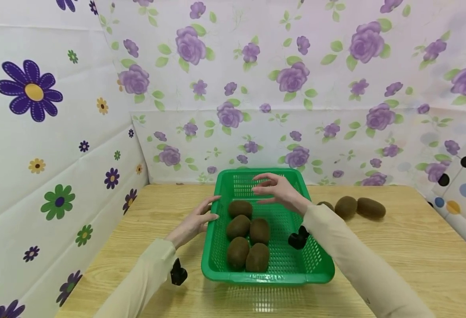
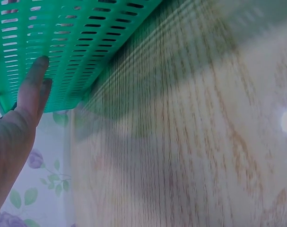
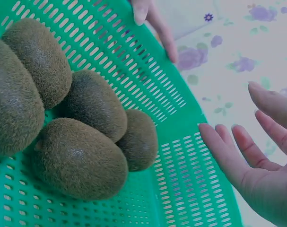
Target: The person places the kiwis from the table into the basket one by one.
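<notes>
While two cream sleeves are extending in from the near edge, a small black wrist-worn device is sitting at each cuff; just beyond, a green rectangular basket of slotted plastic is standing on a pale wood-grained table; inside it, five brown, fuzzy, oval kiwifruit are lying towards the left side, two at the near end, two beyond these, and one farther back; the left hand is holding the basket's left rim, its thumb reaching over the edge and two fingers lying along the outer wall; above the basket's far half, the right hand is hovering with its fingers spread and gently bent, gripping nothing; right of the basket, three more brown kiwifruit are lying close together on the table, the leftmost partly hidden; farthest off, a white sheet printed with purple roses is hanging behind the table.
</notes>
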Demonstrator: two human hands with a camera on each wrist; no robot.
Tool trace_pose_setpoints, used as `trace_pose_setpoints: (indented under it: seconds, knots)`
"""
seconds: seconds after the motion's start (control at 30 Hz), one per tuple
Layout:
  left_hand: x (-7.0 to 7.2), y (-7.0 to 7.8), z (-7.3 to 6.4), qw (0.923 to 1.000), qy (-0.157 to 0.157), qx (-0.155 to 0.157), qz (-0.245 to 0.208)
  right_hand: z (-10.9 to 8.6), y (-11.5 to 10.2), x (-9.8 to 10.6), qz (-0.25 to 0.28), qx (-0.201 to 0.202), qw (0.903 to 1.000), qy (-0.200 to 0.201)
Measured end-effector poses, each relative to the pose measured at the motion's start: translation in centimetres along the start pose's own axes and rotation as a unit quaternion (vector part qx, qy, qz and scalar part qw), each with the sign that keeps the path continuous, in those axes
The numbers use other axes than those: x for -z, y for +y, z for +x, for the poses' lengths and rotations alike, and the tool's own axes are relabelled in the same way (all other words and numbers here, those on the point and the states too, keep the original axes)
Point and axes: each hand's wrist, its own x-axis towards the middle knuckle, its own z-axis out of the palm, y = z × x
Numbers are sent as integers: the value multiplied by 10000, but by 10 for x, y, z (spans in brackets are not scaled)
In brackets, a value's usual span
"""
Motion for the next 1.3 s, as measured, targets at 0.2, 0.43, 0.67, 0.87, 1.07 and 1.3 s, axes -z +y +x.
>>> trace_pose_setpoints:
  seconds: [0.2, 0.43, 0.67, 0.87, 1.07, 1.3]
  knots:
    - [1, -2, 0, 10000, -2, -14, -1, -18, -11, 11, 82, 142, 9998, -89]
    - [1, -1, 1, 9999, -64, -74, 58, -37, -23, 31, 203, 447, 9988, -9]
    - [2, -2, 0, 10000, -25, -42, 87, -56, -27, 63, -107, 717, 9972, 206]
    - [1, -1, 0, 9999, -46, -81, 143, -77, -26, 92, -288, 945, 9936, 544]
    - [1, 0, 0, 9999, 0, -43, 112, -101, -19, 121, -398, 1030, 9874, 1134]
    - [1, -1, 0, 10000, 24, -4, 51, -126, -4, 154, -689, 1180, 9787, 1534]
